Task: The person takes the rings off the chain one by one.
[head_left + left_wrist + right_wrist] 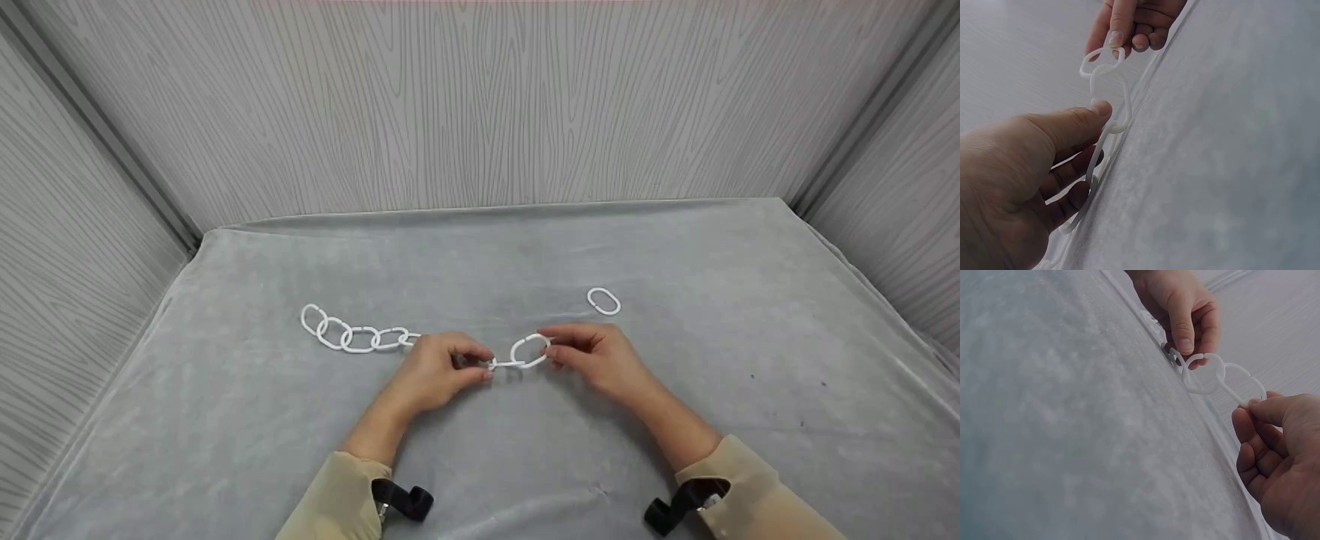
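Note:
A chain of white plastic links (361,351) runs from the left across the cloth and passes under my left hand (435,373). The left thumb and fingers pinch the chain near its right end, hiding part of it. Beyond them, one link (1127,101) hangs between the two hands in the left wrist view. My right hand (606,366) grips the end link (1231,392) between thumb and forefinger. This end link is threaded through its neighbour, and small gaps show in some links in the right wrist view.
A single loose white link (611,313) lies behind the right hand. Grey cloth (750,315) covers the table, with a few dark specks at the right. Pale wood-grained panels (480,105) stand behind and on both sides.

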A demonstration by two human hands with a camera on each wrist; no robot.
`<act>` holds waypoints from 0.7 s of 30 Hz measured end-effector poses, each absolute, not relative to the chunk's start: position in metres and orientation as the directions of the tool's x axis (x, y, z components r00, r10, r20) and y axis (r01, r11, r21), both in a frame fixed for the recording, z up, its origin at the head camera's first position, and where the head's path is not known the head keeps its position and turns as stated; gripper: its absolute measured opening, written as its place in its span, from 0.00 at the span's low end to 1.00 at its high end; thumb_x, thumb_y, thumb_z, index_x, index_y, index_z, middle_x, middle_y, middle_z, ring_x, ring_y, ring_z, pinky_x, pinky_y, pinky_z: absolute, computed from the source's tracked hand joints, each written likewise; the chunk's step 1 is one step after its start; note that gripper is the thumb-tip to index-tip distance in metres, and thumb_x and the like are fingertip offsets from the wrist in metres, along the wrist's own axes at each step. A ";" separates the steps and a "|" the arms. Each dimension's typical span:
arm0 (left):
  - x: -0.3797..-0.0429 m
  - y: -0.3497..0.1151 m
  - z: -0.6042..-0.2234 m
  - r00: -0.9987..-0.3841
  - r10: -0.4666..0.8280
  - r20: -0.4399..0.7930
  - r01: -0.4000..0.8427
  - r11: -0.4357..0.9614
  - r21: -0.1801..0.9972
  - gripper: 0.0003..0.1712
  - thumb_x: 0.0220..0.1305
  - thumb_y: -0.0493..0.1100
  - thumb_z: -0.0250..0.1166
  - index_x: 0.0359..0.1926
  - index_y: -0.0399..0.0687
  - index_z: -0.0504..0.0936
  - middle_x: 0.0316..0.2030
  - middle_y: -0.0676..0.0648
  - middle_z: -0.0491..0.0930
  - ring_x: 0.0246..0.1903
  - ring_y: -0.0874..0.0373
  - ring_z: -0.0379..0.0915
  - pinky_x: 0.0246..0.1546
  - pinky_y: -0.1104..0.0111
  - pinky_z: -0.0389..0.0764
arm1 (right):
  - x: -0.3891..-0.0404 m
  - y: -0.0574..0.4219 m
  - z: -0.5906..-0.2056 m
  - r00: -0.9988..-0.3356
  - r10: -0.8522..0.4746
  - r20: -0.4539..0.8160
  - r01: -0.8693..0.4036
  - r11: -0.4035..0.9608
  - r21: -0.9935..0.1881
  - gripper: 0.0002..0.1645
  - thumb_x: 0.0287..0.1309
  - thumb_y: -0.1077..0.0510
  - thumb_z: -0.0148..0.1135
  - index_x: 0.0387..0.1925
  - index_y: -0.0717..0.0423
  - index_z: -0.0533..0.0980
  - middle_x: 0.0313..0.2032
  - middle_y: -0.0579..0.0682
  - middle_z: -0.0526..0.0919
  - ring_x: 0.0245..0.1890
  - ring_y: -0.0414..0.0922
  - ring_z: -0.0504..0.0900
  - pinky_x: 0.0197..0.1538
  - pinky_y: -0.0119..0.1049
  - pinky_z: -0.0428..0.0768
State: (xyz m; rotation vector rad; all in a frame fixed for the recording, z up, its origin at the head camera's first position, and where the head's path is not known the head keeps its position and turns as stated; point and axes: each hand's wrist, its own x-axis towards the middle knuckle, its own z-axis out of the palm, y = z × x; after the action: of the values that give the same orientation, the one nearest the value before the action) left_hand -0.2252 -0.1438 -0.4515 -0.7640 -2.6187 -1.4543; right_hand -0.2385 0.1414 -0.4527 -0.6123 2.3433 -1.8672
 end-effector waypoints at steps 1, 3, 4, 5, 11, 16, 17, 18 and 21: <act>-0.225 -0.144 -0.452 -0.877 0.394 0.275 0.442 0.437 0.784 0.09 0.58 0.36 0.80 0.41 0.43 0.93 0.37 0.49 0.89 0.34 0.63 0.78 0.37 0.71 0.77 | -0.239 0.141 -0.453 -0.916 -0.357 0.181 -0.257 0.176 -0.950 0.17 0.65 0.66 0.72 0.55 0.64 0.86 0.39 0.60 0.89 0.32 0.42 0.85 0.40 0.31 0.83; -0.225 -0.144 -0.452 -0.878 0.393 0.274 0.440 0.435 0.785 0.09 0.58 0.36 0.80 0.41 0.43 0.93 0.37 0.49 0.89 0.34 0.63 0.78 0.37 0.70 0.78 | -0.239 0.141 -0.453 -0.915 -0.358 0.184 -0.260 0.178 -0.949 0.17 0.65 0.66 0.72 0.55 0.64 0.86 0.39 0.60 0.89 0.32 0.42 0.85 0.40 0.31 0.83; -0.225 -0.144 -0.452 -0.880 0.392 0.268 0.434 0.435 0.789 0.09 0.58 0.36 0.80 0.41 0.43 0.94 0.37 0.49 0.89 0.34 0.63 0.78 0.38 0.70 0.78 | -0.239 0.141 -0.453 -0.915 -0.359 0.185 -0.262 0.179 -0.948 0.17 0.65 0.66 0.72 0.55 0.64 0.86 0.39 0.60 0.89 0.32 0.42 0.85 0.40 0.31 0.83; -0.225 -0.144 -0.452 -0.880 0.393 0.266 0.433 0.434 0.790 0.09 0.58 0.36 0.80 0.41 0.43 0.94 0.37 0.49 0.89 0.34 0.63 0.78 0.38 0.70 0.78 | -0.239 0.141 -0.453 -0.914 -0.360 0.187 -0.264 0.179 -0.948 0.17 0.65 0.67 0.72 0.55 0.64 0.86 0.39 0.60 0.89 0.32 0.41 0.85 0.40 0.31 0.83; -0.225 -0.144 -0.453 -0.878 0.396 0.270 0.438 0.434 0.787 0.08 0.59 0.35 0.79 0.41 0.44 0.94 0.37 0.49 0.89 0.34 0.63 0.79 0.38 0.69 0.79 | -0.238 0.141 -0.454 -0.910 -0.367 0.192 -0.265 0.159 -0.951 0.17 0.65 0.67 0.72 0.55 0.65 0.86 0.41 0.62 0.89 0.32 0.41 0.85 0.40 0.31 0.84; -0.225 -0.144 -0.453 -0.874 0.397 0.279 0.449 0.441 0.778 0.08 0.59 0.36 0.79 0.41 0.45 0.94 0.37 0.50 0.89 0.35 0.62 0.79 0.39 0.65 0.81 | -0.238 0.141 -0.453 -0.906 -0.371 0.205 -0.275 0.146 -0.950 0.17 0.65 0.67 0.72 0.55 0.65 0.86 0.41 0.63 0.89 0.32 0.41 0.85 0.40 0.31 0.84; -0.225 -0.144 -0.453 -0.874 0.399 0.279 0.450 0.442 0.776 0.08 0.59 0.36 0.79 0.41 0.45 0.94 0.37 0.50 0.89 0.35 0.62 0.80 0.39 0.65 0.81 | -0.238 0.141 -0.453 -0.905 -0.371 0.206 -0.277 0.148 -0.949 0.17 0.65 0.67 0.72 0.55 0.65 0.86 0.41 0.62 0.89 0.32 0.41 0.85 0.40 0.31 0.84; -0.225 -0.144 -0.454 -0.873 0.400 0.280 0.452 0.443 0.774 0.08 0.59 0.36 0.79 0.41 0.45 0.94 0.37 0.50 0.89 0.35 0.62 0.80 0.40 0.65 0.82 | -0.238 0.141 -0.453 -0.905 -0.371 0.207 -0.278 0.150 -0.949 0.17 0.65 0.67 0.72 0.54 0.65 0.86 0.40 0.62 0.90 0.32 0.41 0.85 0.40 0.31 0.84; -0.225 -0.144 -0.454 -0.871 0.402 0.283 0.456 0.443 0.772 0.08 0.59 0.35 0.79 0.40 0.45 0.94 0.37 0.50 0.89 0.36 0.61 0.80 0.40 0.66 0.81 | -0.238 0.141 -0.453 -0.908 -0.366 0.204 -0.277 0.158 -0.948 0.16 0.65 0.67 0.72 0.54 0.65 0.86 0.39 0.61 0.89 0.32 0.41 0.85 0.39 0.31 0.83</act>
State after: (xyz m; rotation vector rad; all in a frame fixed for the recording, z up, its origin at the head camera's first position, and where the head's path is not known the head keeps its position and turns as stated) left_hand -0.2254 -0.1435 -0.4543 -0.7798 -2.6193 -1.4285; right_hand -0.2380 0.1409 -0.4532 -0.6497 2.3333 -1.8840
